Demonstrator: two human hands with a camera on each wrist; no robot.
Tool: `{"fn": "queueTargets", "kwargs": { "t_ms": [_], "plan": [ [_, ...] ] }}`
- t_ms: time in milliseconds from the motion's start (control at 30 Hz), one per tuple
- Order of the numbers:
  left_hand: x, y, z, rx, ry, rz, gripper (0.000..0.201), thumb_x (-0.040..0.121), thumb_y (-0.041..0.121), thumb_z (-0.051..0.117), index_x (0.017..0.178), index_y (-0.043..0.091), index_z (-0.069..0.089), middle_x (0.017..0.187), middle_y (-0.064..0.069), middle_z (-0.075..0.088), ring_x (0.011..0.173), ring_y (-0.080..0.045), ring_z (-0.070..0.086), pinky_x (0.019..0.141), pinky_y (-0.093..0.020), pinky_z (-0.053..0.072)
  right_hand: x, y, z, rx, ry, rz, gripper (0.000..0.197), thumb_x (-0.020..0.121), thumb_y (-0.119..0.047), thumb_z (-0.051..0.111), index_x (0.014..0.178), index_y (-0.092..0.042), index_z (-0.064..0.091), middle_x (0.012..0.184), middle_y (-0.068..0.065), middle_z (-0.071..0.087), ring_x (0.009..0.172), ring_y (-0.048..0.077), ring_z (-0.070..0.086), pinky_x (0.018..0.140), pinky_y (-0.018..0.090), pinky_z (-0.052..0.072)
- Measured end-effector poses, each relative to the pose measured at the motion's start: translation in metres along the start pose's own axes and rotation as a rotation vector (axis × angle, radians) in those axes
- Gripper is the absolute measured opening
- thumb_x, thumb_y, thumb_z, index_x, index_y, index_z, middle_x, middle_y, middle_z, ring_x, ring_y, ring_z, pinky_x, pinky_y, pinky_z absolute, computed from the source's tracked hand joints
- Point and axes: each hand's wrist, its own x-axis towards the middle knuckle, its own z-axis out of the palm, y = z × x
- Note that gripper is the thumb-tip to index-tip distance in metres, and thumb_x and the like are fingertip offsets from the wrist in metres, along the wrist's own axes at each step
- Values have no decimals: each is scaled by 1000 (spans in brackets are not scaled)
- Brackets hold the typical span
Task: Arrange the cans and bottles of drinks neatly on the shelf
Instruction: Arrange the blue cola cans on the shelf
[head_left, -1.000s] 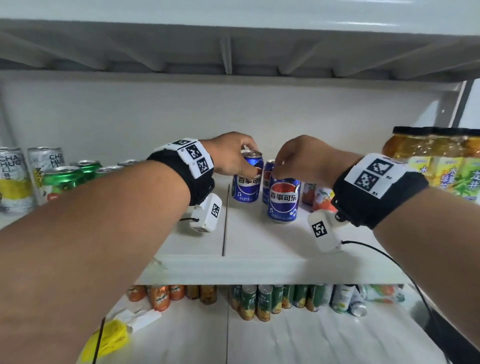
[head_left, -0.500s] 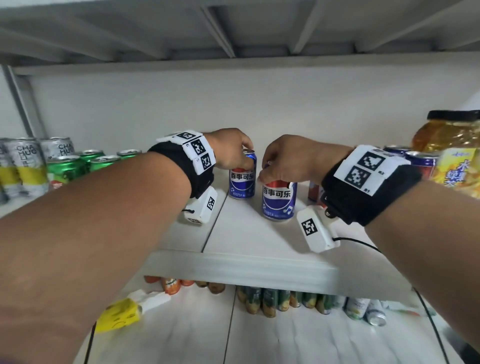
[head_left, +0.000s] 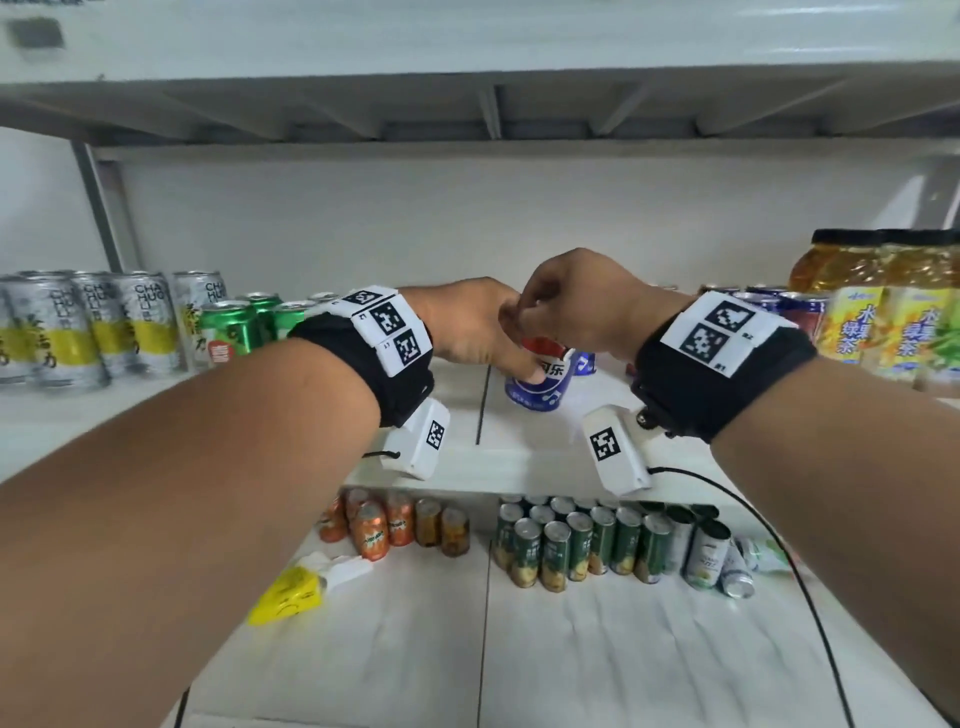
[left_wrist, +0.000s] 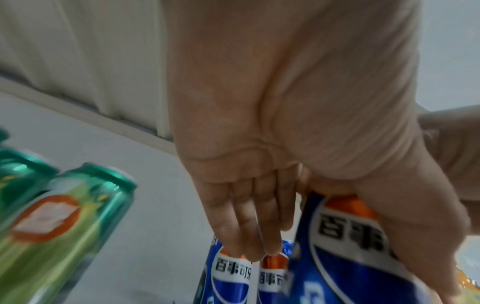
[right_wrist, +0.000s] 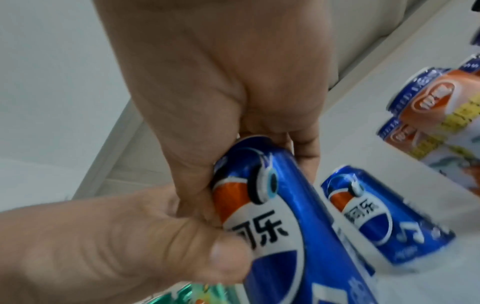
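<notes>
A blue Pepsi can (head_left: 540, 382) stands near the front of the white shelf (head_left: 519, 462), and both hands are on it. My right hand (head_left: 550, 332) grips its top from above, fingers curled round the rim (right_wrist: 246, 139). My left hand (head_left: 511, 358) holds its side, thumb pressed on the label (right_wrist: 228, 253) and fingers stretched down behind it (left_wrist: 259, 226). The can (left_wrist: 350, 246) tilts slightly. More Pepsi cans (left_wrist: 231, 273) stand just behind, one (right_wrist: 384, 216) to its right.
Green cans (head_left: 228, 332) and silver-yellow cans (head_left: 62, 332) fill the shelf's left. Tea bottles (head_left: 872, 322) and orange-white cans (right_wrist: 428, 98) stand at the right. The lower shelf holds orange cans (head_left: 384, 525), several dark green cans (head_left: 582, 540) and a yellow packet (head_left: 291, 597).
My left hand has left the rear Pepsi can and moved right onto the front can that my right hand holds. That can now leans a little.
</notes>
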Motion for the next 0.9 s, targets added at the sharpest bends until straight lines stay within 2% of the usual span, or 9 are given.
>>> {"fn": "queueTargets", "kwargs": {
  "t_ms": [133, 267, 367, 467, 533, 600, 667, 800, 900],
  "plan": [
    [-30, -19, 16, -203, 113, 35, 32, 55, 40, 95, 79, 35, 74, 79, 12, 77, 76, -4, 71, 79, -32, 58, -20, -22, 28, 148, 89, -16, 28, 79, -42, 86, 94, -21, 75, 85, -7, 67, 77, 13, 64, 63, 23, 47],
    [-45, -37, 24, -397, 189, 54, 37, 58, 33, 97, 89, 22, 79, 93, -4, 81, 85, -12, 74, 93, -44, 62, -30, -24, 49, 494, 180, 39, 41, 81, -34, 88, 111, -15, 66, 94, -3, 68, 73, 7, 64, 53, 12, 46],
    [-46, -47, 35, -514, 217, 37, 45, 65, 25, 99, 106, 17, 81, 99, -5, 82, 94, -15, 77, 99, -47, 63, -35, -16, 63, 770, 175, 146, 45, 84, -28, 87, 117, -10, 63, 107, 7, 72, 78, 9, 72, 66, 19, 56],
    [-41, -54, 49, -639, 299, 15, 57, 59, 29, 99, 109, 10, 79, 100, -2, 82, 93, -17, 76, 101, -47, 62, -43, -5, 81, 929, 156, 191, 38, 87, -27, 86, 113, -8, 65, 105, 9, 79, 92, 19, 79, 83, 34, 63],
    [-38, -57, 57, -682, 334, 15, 61, 61, 27, 98, 115, 11, 76, 107, -5, 82, 100, -19, 78, 101, -47, 62, -49, 5, 92, 972, 140, 186, 33, 88, -34, 83, 108, -12, 69, 99, 4, 81, 92, 19, 79, 81, 33, 63],
    [-39, -59, 66, -715, 337, 19, 64, 63, 30, 98, 119, 16, 72, 110, -2, 82, 105, -20, 79, 97, -42, 63, -54, 13, 97, 997, 135, 189, 45, 83, -48, 84, 105, -11, 69, 97, 2, 81, 91, 19, 79, 77, 33, 64],
    [-42, -60, 74, -738, 319, 19, 66, 62, 30, 97, 121, 18, 69, 112, -1, 82, 106, -21, 78, 97, -41, 63, -55, 21, 98, 979, 138, 212, 64, 74, -59, 84, 107, -7, 68, 100, 7, 81, 94, 25, 79, 84, 45, 65],
    [-43, -60, 80, -691, 292, 17, 65, 65, 32, 94, 122, 15, 69, 112, -3, 81, 106, -22, 78, 98, -45, 63, -56, 21, 96, 1006, 106, 222, 71, 73, -60, 85, 114, -3, 67, 105, 12, 80, 100, 32, 78, 90, 57, 62],
    [-44, -64, 76, -778, 289, 0, 48, 81, 19, 93, 121, 8, 70, 110, -9, 82, 102, -26, 80, 92, -43, 65, -57, 18, 95, 1043, 98, 235, 66, 85, -55, 79, 120, 0, 66, 110, 17, 78, 103, 36, 77, 93, 59, 60]
  ]
}}
